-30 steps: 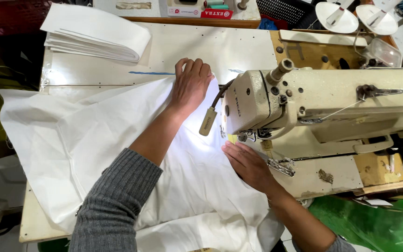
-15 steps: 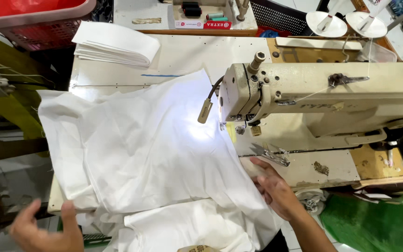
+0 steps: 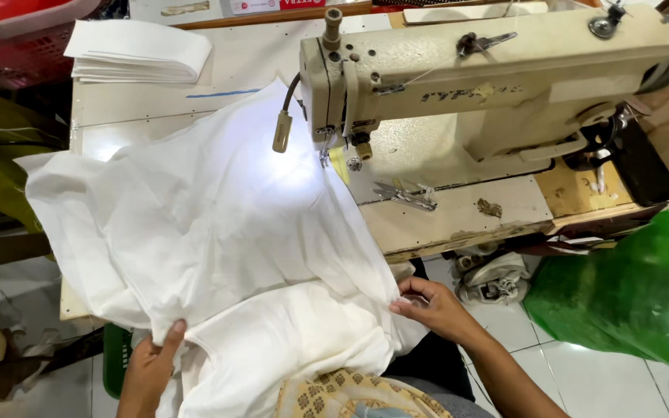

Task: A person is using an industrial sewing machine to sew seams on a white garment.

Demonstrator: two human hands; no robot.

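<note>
Right hand (image 3: 437, 308) pinches near right edge of white fabric (image 3: 218, 232), fingers closed on hem. Left hand (image 3: 151, 364) grips near left edge, thumb on top. Fabric spreads over sewing table (image 3: 458, 224), far part lit under needle of cream sewing machine (image 3: 489, 70). Scissors (image 3: 406, 195) lie right of fabric; folded white stack (image 3: 137, 53) far left. Better keep both edges taut and level, clear of scissors, so cloth lies flat without bunching

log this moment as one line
left hand: gripping white fabric edge | right hand: pinching fabric edge | sewing machine: fabric under needle
</note>
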